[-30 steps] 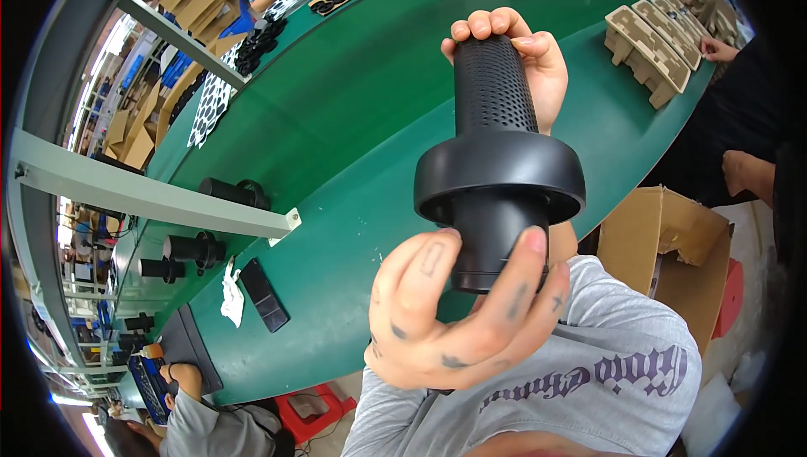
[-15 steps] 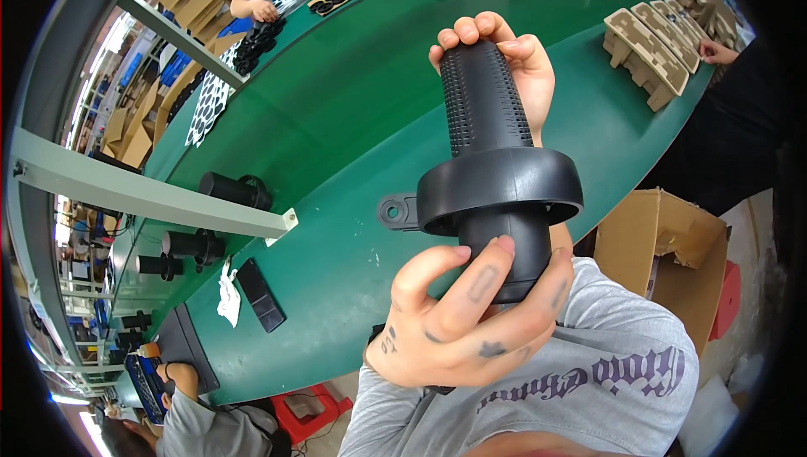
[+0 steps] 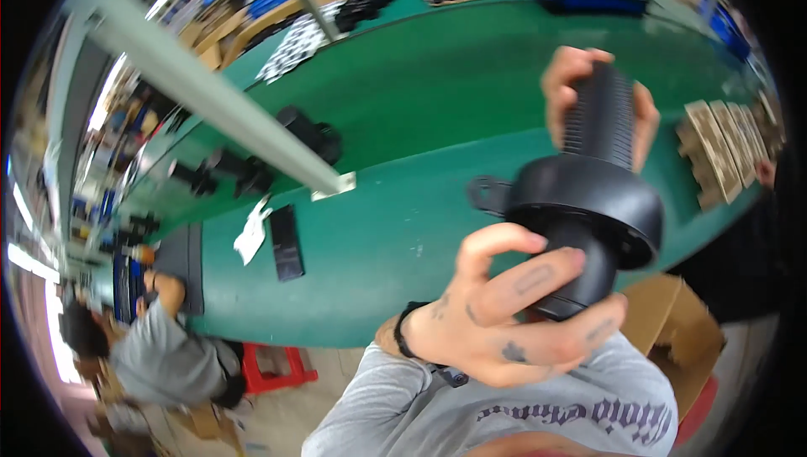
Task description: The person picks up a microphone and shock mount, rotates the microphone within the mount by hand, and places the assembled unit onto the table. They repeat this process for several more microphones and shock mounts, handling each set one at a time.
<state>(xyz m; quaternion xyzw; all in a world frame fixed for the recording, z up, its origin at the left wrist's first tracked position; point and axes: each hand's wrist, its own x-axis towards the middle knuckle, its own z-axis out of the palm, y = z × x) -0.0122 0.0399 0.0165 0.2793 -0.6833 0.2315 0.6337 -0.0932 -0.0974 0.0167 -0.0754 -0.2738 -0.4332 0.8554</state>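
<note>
I hold a black plastic cylindrical part above the green worktable, tilted, with its lower end toward me. Fine slots pattern its narrower upper barrel, a wide ring collar surrounds its middle, and a small tab with a hole juts from the collar's left. Below the collar, my left hand wraps its fingers round the smooth lower end; a dark band circles that wrist. At the far end, my right hand grips the slotted barrel from behind, fingers on both sides. The barrel hides part of the right hand.
A black flat rectangular object and a crumpled white tissue lie on the green worktable. A pale metal post crosses at left, near similar black parts. Moulded pulp trays stand right, above a cardboard box. Co-workers sit left and opposite.
The view has swung, shifting the table and its contents. Both hands and the black part now appear farther right in view, with the part's lower end leaning left. My grip stays on both ends.
</note>
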